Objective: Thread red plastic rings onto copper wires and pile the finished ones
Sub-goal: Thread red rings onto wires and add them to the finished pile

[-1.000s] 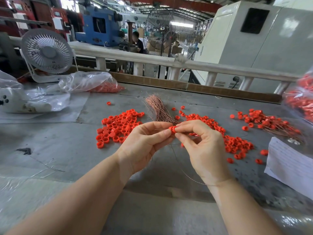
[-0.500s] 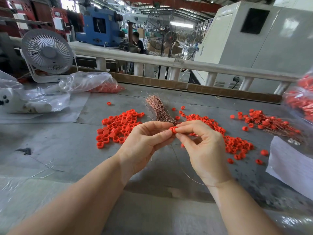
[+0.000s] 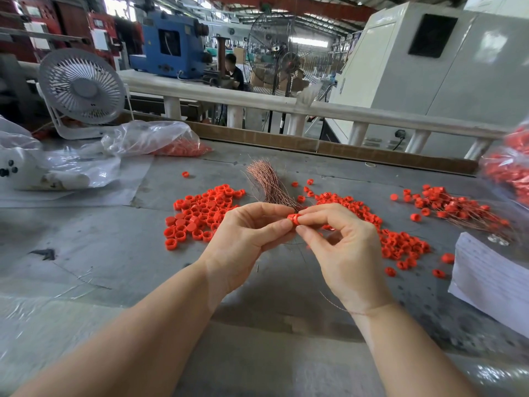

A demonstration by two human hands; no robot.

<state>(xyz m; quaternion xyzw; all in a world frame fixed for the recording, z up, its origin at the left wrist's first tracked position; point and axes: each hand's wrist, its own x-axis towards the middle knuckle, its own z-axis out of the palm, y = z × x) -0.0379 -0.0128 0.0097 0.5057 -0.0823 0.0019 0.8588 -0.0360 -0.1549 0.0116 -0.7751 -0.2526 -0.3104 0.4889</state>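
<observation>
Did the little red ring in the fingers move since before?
No. The ring stays pinched between both hands, just below the copper wire bundle, same as earlier.

There is only one view, from a wide-angle camera worn on the person's head. It looks forward and down over the grey table (image 3: 86, 253), so both forearms enter from the bottom edge and the left hand (image 3: 243, 239) and right hand (image 3: 343, 253) meet near the middle, close to the lens. Its upper part reaches over the white railing (image 3: 372, 116) into the workshop behind. Straight lines bend toward the edges.
</observation>
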